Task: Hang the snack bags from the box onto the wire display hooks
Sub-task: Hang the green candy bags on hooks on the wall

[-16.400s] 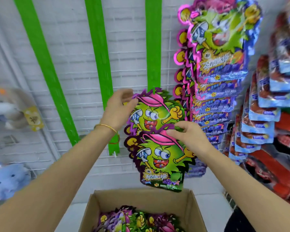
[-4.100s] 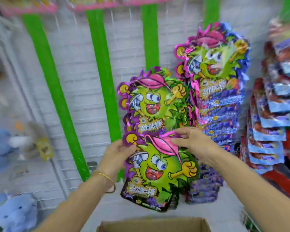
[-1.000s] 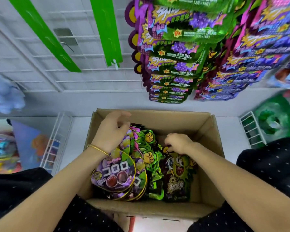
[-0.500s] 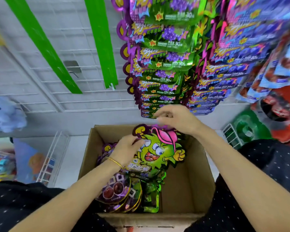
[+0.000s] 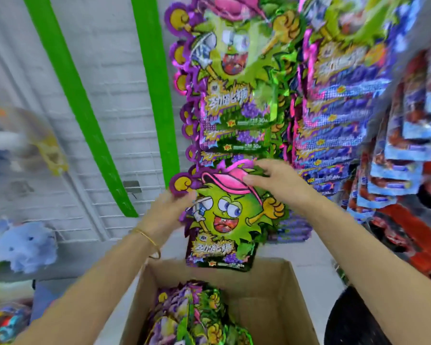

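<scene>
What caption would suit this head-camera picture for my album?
Left hand and right hand hold a snack bag above the cardboard box, below the hung bags.

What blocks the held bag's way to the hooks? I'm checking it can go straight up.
The hung bags fill the column right above the held bag, hiding their hook; nothing else visible intervenes.

The snack bag (image 5: pixel 224 220) shows a lime-green spiky cartoon face, pink cap, yellow fists and purple border. Hung bags (image 5: pixel 234 83) at twelve o'clock match. Box (image 5: pixel 271 295) plain brown; strips (image 5: pixel 154 95) bright green; plush toy (image 5: pixel 23 245) at nine o'clock pale blue.
</scene>
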The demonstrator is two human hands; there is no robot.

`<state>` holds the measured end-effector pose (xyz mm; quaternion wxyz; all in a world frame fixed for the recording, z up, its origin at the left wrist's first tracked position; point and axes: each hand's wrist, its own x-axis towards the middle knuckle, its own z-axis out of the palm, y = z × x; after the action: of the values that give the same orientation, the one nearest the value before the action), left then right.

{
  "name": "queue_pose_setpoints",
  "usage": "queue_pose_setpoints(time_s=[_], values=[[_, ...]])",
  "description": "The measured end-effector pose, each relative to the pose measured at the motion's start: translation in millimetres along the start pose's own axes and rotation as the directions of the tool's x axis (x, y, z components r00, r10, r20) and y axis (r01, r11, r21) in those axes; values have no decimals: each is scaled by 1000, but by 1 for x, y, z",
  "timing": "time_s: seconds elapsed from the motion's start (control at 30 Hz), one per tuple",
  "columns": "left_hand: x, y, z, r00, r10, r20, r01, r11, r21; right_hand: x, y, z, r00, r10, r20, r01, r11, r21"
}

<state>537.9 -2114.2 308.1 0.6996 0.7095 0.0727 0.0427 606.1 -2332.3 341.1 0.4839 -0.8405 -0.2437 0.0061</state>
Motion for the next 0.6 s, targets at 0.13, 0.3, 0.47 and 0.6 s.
queue_pose_setpoints(time_s=[0.13, 0.3, 0.47, 0.6], values=[[26, 108, -8, 906, 395, -153, -377, 916, 138, 30, -38, -42, 993, -90, -73, 85, 994, -67], [62, 237, 17, 756, 651, -58, -602, 729, 326, 56, -115, -95, 926, -319, -205, 262, 929, -260], [92, 322, 44, 675, 736, -51, -668, 638, 383, 79, -178, -136, 837, -465, -287, 338, 853, -398], [106, 348, 59, 750, 661, -27, -616, 713, 335, 104, -200, -158, 783, -513, -351, 340, 826, -450]])
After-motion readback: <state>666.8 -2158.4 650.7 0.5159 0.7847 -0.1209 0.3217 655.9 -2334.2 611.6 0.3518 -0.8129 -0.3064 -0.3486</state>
